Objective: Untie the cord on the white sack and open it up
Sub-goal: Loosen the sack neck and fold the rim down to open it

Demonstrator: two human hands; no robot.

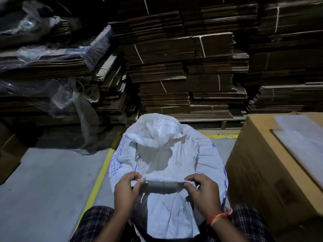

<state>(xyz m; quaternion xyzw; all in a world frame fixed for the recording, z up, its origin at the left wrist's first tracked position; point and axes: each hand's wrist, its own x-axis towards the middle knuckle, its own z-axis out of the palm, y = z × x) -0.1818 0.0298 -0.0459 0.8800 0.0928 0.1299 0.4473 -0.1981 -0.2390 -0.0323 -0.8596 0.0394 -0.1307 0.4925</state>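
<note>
Nearest the camera, the left hand (126,190) and right hand (201,190) each pinch the near rim of the woven white plastic sack (167,163), a thin white cord (142,196) dangling from the left fingers. The sack stands open between plaid-clad knees; its blue print is too blurred to read. Right of the sack sits a brown cardboard carton (258,172), and beyond it rise strapped stacks of flattened cardboard (183,67).

One sack, two hands, one carton, many bundles of flat cardboard.

One white sack (167,159) stands on the floor, with two hands on its near rim: the left hand (128,187) and the right hand (201,188). One thin cord (142,198) hangs there. Right of the sack is one brown carton (258,165); behind it, flattened cardboard stacks (183,67) too many to count.
</note>
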